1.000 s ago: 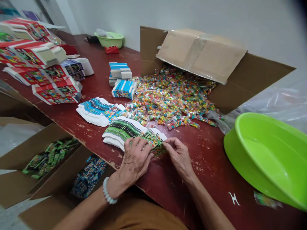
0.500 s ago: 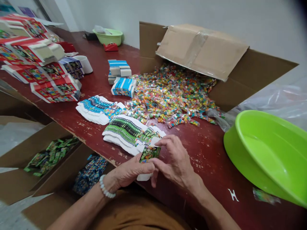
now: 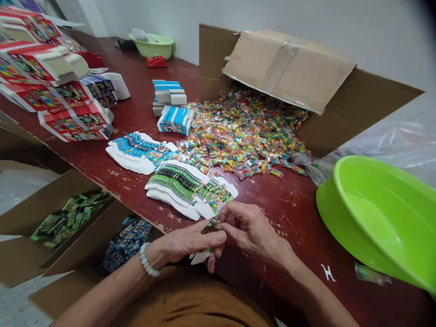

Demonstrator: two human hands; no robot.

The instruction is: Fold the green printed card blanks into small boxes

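A small green printed candy box [image 3: 209,226] is gripped by my left hand [image 3: 190,241], thumb across its face, with a white flap sticking out below. My right hand [image 3: 252,229] pinches the upper end of the same box between thumb and fingers. Much of the box is hidden behind the fingers. Just beyond my hands lies a fanned row of flat green cartons [image 3: 182,184]. Behind that row is a fan of flat blue cartons [image 3: 136,152]. A heap of small wrapped candy packets [image 3: 238,136] spills from a tipped cardboard box [image 3: 289,68].
On the right stands a large green basin [image 3: 374,218], a loose candy packet [image 3: 373,274] by its base. Bundled red cartons [image 3: 78,120] are stacked at left. Blue carton bundles [image 3: 175,119] sit behind the fans. Below the table edge, open boxes hold green boxes [image 3: 71,215] and blue boxes [image 3: 127,243].
The green box has turned so its printed face shows less. My right-hand fingers, spread before, have closed in on its upper end. The view has shifted slightly.
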